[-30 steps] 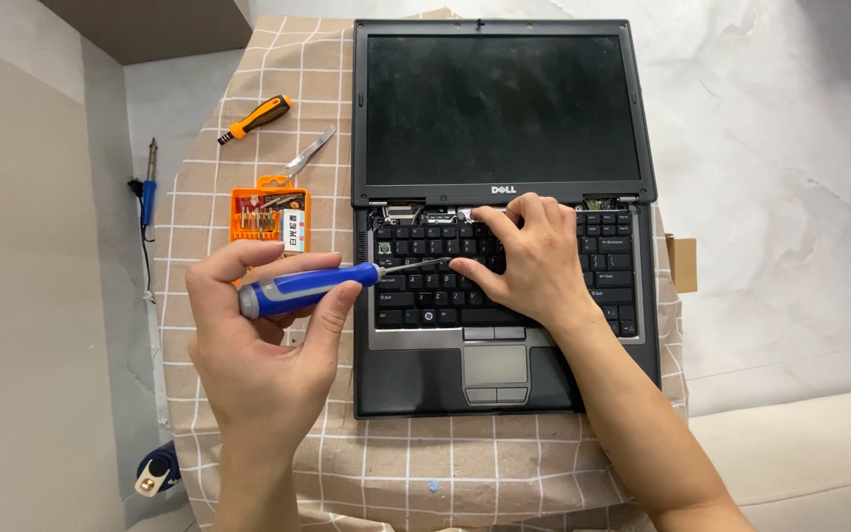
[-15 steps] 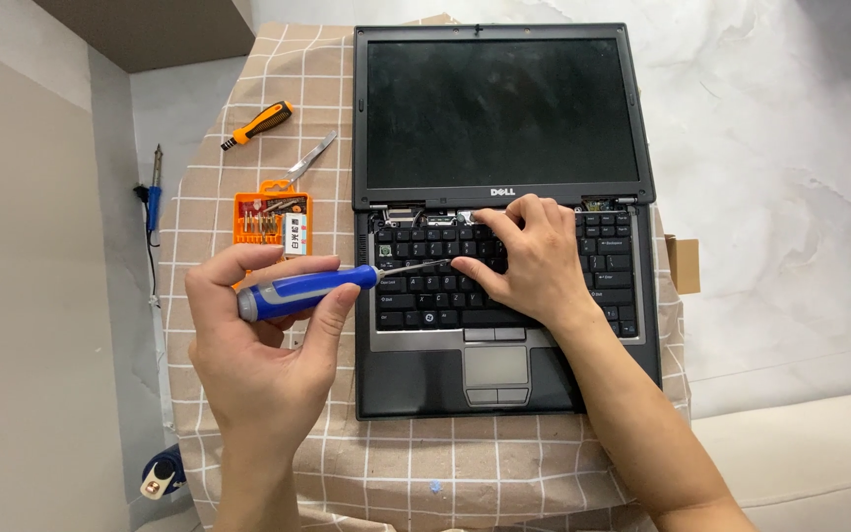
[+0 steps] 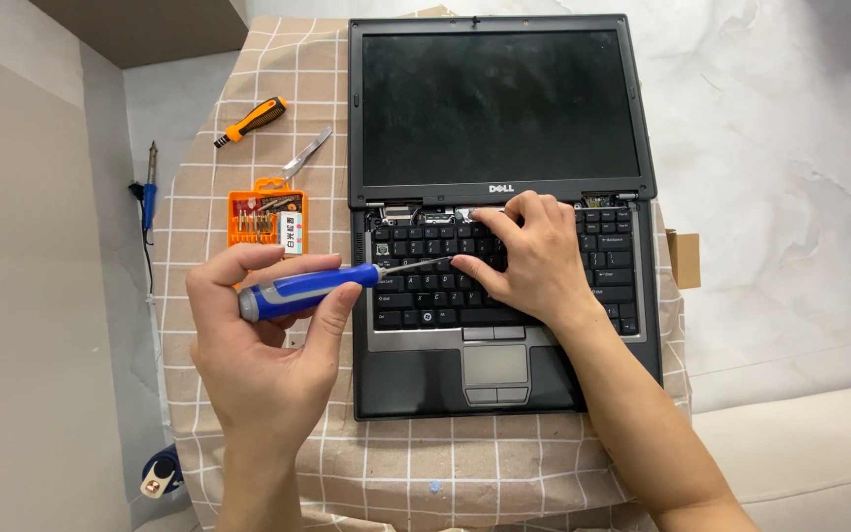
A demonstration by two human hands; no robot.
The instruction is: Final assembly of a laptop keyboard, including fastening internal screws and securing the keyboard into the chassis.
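Blue-handled screwdriver (image 3: 309, 290) is gripped in the left hand (image 3: 263, 360), shaft lying level over the laptop (image 3: 504, 379) keyboard's left side. Right hand (image 3: 534, 261) is spread flat on the keys, thumb tip meeting the shaft's tip. Orange bit set (image 3: 266, 217) sits left of the laptop on the checked cloth (image 3: 396, 473).

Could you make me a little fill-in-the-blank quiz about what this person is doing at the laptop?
1. The left hand holds a screwdriver with a ____ handle.
2. The right hand rests on the laptop's ____.
3. The laptop lies on a checked ____.
4. The bit set case left of the laptop is ____ in colour.

Missing words: blue; keyboard; cloth; orange
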